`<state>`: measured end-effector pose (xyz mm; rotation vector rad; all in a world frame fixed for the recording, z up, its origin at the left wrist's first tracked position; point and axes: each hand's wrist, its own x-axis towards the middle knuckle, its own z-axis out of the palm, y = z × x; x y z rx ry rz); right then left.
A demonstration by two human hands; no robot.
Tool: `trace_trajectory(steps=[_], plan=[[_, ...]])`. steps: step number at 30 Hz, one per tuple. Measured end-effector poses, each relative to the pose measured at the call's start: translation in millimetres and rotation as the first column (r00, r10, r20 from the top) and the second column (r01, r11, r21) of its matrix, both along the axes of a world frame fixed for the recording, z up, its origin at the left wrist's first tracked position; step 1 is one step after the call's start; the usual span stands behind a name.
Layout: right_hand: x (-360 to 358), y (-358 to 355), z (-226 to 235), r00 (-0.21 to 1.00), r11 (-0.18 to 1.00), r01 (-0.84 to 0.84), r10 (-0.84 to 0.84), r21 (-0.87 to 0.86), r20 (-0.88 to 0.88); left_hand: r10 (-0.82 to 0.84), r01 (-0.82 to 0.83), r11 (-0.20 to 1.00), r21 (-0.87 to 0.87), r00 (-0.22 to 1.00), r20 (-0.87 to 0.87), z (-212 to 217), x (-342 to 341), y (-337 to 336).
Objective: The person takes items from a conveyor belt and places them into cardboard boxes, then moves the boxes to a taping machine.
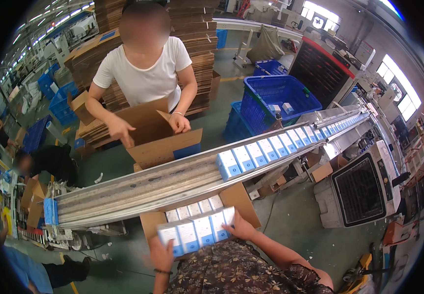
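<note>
A row of several small white-and-blue cartons (206, 232) is squeezed end to end between my two hands. My left hand (161, 256) presses on the row's left end, slightly blurred, and my right hand (242, 226) grips its right end. The row is over the near part of an open cardboard box (244, 200), whose flaps spread outward. Farther back inside this box stand more white cartons (192, 209), partly hidden behind the held row. How deep the held row sits in the box I cannot tell.
Beyond the box runs a conveyor (138, 188), with a line of white-and-blue cartons (266, 150) on its right half. Across it, a co-worker in a white shirt (143, 73) handles another open cardboard box (155, 142). Blue crates (280, 93) and a cream-coloured machine (351, 188) stand to the right.
</note>
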<state>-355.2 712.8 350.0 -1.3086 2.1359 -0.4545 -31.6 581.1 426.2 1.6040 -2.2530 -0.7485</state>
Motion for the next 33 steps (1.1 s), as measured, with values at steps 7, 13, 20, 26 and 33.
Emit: trace_trajectory(steps=[7,13,20,26,33], plan=[[-24.3,-33.0,-5.2,0.941,0.946,-0.325,0.325,0.022,-0.089,-0.497,0.307,0.844,0.439,0.755,0.427,-126.4,-14.5,-30.7],[-87.9,-69.3,76.4,0.981,0.98,-0.188,0.19,0.058,-0.028,-0.735,0.49,0.645,0.587,0.607,0.302,-92.3,-81.9,-50.1],[-268.7,-87.9,65.9,0.725,0.807,0.06,-0.44,-0.588,-0.53,-0.362,0.408,0.913,-0.014,0.794,-0.489,-10.1,-205.6,-77.7],[-282.5,-135.6,69.3,0.793,0.955,0.157,-0.273,-0.25,-0.545,-0.033,-0.008,0.996,-0.091,0.896,-0.444,-47.9,-223.4,-133.2],[-171.5,-180.8,48.4,0.963,0.968,0.138,-0.181,-0.211,-0.201,0.204,-0.205,0.979,0.014,0.979,0.012,-14.5,-192.2,-153.8]])
